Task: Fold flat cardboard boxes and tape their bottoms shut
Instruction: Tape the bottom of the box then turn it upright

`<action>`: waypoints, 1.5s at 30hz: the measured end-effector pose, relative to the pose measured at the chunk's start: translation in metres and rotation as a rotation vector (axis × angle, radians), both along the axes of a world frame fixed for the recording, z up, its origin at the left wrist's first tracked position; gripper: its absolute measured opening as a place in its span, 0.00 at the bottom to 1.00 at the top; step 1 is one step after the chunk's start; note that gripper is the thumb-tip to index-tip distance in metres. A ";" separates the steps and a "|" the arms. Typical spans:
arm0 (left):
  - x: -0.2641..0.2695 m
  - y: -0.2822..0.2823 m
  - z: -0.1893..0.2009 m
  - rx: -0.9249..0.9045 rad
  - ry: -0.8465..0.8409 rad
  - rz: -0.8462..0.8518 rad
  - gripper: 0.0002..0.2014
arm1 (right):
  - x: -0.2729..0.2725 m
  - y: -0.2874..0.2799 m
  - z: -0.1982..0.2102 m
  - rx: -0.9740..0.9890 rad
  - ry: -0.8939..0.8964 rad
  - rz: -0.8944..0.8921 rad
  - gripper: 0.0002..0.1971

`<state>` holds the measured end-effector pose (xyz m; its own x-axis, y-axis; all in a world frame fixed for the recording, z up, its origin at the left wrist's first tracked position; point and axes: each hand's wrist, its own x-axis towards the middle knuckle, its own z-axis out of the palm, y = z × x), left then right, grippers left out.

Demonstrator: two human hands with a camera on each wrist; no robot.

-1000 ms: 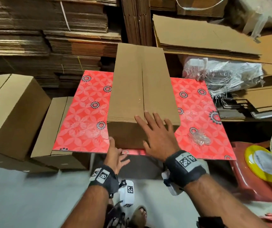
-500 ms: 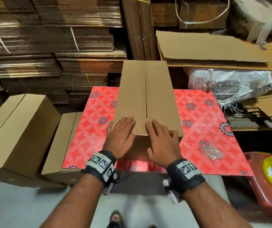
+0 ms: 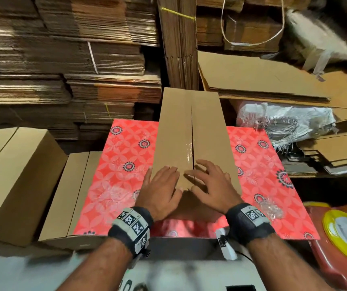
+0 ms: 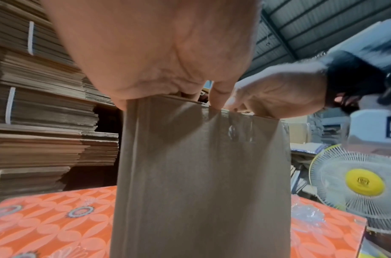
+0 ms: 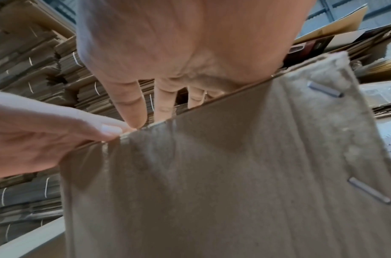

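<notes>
Hands, left hand (image 3: 159,191) and right hand (image 3: 211,187), press flat on box (image 3: 189,131).

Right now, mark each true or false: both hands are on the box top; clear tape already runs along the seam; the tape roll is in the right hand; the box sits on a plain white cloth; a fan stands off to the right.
1. Both the left hand and right hand rest on top of the cardboard box: true.
2. Glossy clear tape lies along the centre seam: true.
3. The right hand holds the tape roll: false; it holds nothing, fingers spread on the flap.
4. The box sits on a plain white cloth: false; the table cover is red and patterned.
5. A fan stands to the right: true.
</notes>
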<state>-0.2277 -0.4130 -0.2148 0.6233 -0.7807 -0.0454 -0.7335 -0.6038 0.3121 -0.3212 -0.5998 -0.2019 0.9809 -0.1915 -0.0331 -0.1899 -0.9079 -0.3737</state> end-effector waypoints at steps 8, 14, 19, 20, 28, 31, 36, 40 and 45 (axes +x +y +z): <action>0.001 -0.003 -0.003 -0.070 0.033 0.064 0.36 | 0.019 -0.016 0.000 -0.072 0.033 0.167 0.21; 0.001 0.001 -0.009 -0.066 0.047 0.028 0.38 | 0.020 -0.024 -0.007 -0.010 -0.113 0.280 0.09; 0.005 0.003 -0.013 -0.089 0.042 0.028 0.41 | 0.017 -0.029 -0.016 0.051 -0.202 0.337 0.06; 0.005 0.003 -0.014 -0.102 0.051 0.039 0.40 | 0.017 -0.029 -0.017 0.058 -0.203 0.350 0.06; -0.002 0.001 -0.019 -0.190 0.044 0.121 0.44 | 0.017 -0.034 -0.019 0.116 -0.218 0.447 0.10; -0.006 -0.005 -0.018 -0.175 -0.010 0.180 0.44 | 0.018 -0.041 -0.018 0.177 -0.188 0.495 0.07; -0.009 -0.010 -0.016 -0.126 0.015 0.236 0.46 | 0.021 -0.051 -0.015 0.395 -0.149 0.511 0.04; -0.009 -0.011 -0.014 -0.109 0.019 0.252 0.47 | 0.017 -0.058 -0.010 0.496 -0.183 0.444 0.04; -0.010 -0.011 -0.016 -0.129 0.016 0.261 0.46 | 0.010 -0.047 -0.016 0.250 -0.308 0.505 0.24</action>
<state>-0.2373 -0.4241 -0.2305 0.8036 -0.5942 0.0326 -0.5532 -0.7257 0.4090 -0.3112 -0.6470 -0.2177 0.9199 0.2734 0.2812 0.3883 -0.7357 -0.5549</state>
